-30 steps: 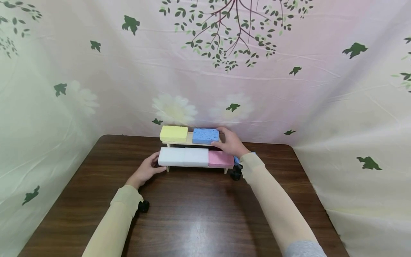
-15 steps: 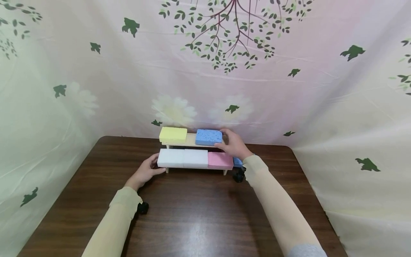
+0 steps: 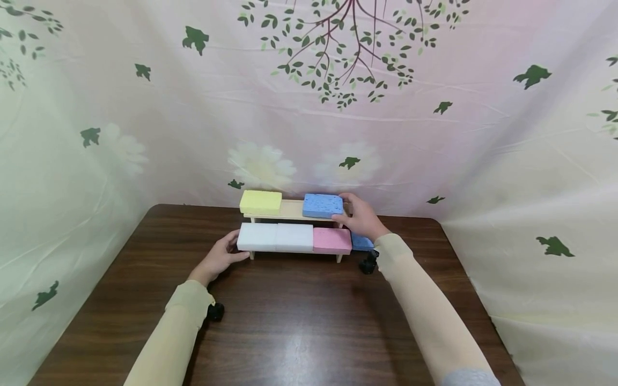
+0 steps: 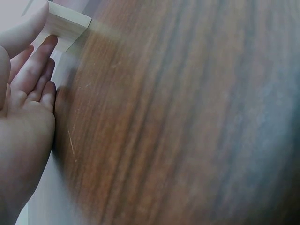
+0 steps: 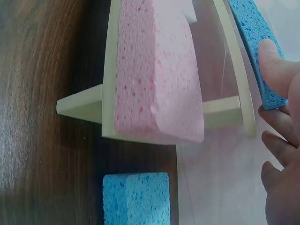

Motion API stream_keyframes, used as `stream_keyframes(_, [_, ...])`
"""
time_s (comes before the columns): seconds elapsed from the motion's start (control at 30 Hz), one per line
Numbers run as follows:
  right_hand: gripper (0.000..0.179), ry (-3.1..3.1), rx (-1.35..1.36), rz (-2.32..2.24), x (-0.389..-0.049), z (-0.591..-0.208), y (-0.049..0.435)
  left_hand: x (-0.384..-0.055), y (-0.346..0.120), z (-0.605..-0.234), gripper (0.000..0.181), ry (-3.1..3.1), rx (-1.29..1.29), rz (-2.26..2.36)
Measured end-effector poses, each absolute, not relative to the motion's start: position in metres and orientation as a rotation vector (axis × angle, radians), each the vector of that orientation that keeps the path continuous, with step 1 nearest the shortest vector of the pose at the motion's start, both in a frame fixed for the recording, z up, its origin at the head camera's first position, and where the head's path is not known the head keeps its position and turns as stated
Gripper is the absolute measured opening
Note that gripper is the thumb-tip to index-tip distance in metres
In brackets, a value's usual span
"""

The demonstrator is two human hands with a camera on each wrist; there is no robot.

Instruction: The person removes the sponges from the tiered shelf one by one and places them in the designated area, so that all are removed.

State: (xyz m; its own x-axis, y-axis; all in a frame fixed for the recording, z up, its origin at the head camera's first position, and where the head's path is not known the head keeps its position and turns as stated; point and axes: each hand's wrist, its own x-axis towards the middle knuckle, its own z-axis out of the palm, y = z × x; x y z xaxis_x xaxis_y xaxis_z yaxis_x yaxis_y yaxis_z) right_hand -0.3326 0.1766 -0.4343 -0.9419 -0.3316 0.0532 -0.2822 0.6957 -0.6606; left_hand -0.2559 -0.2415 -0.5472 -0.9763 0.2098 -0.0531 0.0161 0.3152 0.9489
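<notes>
Pinches a blue, porous, rectangular sponge (image 3: 322,206) by its right end in the right hand (image 3: 362,217), on the right part of the pale wooden rear shelf (image 3: 292,209). Grips the pale wooden front shelf (image 4: 70,22) at its left end with the left hand (image 3: 217,260), beside a white rectangular block (image 3: 257,236).

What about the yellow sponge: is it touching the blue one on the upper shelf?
No, bare upper shelf shows between the yellow sponge and the blue sponge.
</notes>
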Motion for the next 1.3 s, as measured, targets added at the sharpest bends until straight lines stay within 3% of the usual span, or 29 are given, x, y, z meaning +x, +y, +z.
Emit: stream_keyframes(1.3, [0.072, 2.893, -0.45, -1.057, -0.327, -0.438, 0.232, -0.257, -0.243, -0.55, 0.082, 2.412, 0.204, 1.734])
